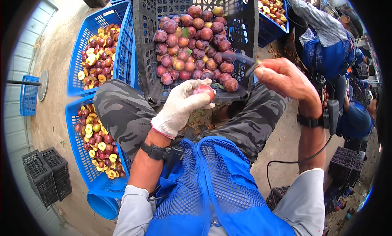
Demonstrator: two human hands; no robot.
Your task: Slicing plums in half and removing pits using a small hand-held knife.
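Plum [206,91]: one, red; held in the left hand [183,101], over the near edge of the black crate.

Left hand: white glove; fingers curled round the plum, thumb along its near side.

Right hand [286,79]: bare; fingers narrowed in a pinch on a small tool [251,68], blurred, its kind not certain; just beside the crate's right near corner, apart from the plum.

Black crate [143,44]: open, slatted, ahead of the knees. Contents: many whole plums [198,54], red to purple, a few yellowish; some green leaves [185,33] among them.

Upper left blue crate [76,58]: cut plums [100,56], red skins and yellow flesh mixed.

Lower left blue crate [104,190]: cut plums likewise, some with round hollows, near the person's left knee.

Upper right blue crate [267,34]: cut plums; partly out of frame.

Blue tub [102,205]: below the lower left crate; contents cannot be told.

Black crates [45,175]: two, side by side on the floor, far left.
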